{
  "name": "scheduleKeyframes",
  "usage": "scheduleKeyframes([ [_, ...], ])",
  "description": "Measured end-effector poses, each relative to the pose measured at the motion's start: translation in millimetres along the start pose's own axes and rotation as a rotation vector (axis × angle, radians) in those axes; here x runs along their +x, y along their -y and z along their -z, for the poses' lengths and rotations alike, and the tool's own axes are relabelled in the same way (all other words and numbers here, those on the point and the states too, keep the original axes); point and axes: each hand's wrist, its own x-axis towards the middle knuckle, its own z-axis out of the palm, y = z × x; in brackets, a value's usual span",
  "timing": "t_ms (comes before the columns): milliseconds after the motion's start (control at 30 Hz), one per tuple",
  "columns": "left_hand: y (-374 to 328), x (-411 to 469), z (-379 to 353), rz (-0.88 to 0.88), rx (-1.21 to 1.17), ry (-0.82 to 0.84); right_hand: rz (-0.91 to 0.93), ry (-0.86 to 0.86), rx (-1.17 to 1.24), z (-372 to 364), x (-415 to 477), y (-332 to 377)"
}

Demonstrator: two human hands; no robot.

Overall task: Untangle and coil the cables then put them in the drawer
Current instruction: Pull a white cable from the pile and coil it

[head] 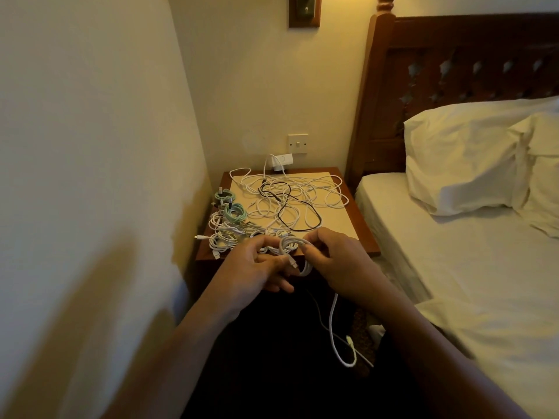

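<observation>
Both hands hold one white cable in front of the bedside table. My left hand pinches its small coil between thumb and fingers. My right hand grips the same coil from the right. The cable's loose end hangs down in a loop below the hands, its plug near the bottom. A tangle of white cables and one black cable lies spread over the tabletop. Several coiled cables, white and mint green, sit along the table's left side.
A wall runs close along the left. A bed with white sheet and pillows stands to the right, its wooden headboard behind. A charger is plugged in at the wall behind the table, under a switch. The table's front below the top is dark.
</observation>
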Motion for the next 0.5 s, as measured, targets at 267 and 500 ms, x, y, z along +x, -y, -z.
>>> scheduleKeyframes([
  [267,-1.1,3.2,1.6,-0.083,0.021,-0.085,-0.004,0.185,0.418,4.2,-1.9,-2.8],
  [500,-14.4,7.3,29.6,0.074,-0.051,0.129,0.086,0.175,0.158,21.9,5.3,-13.6],
])
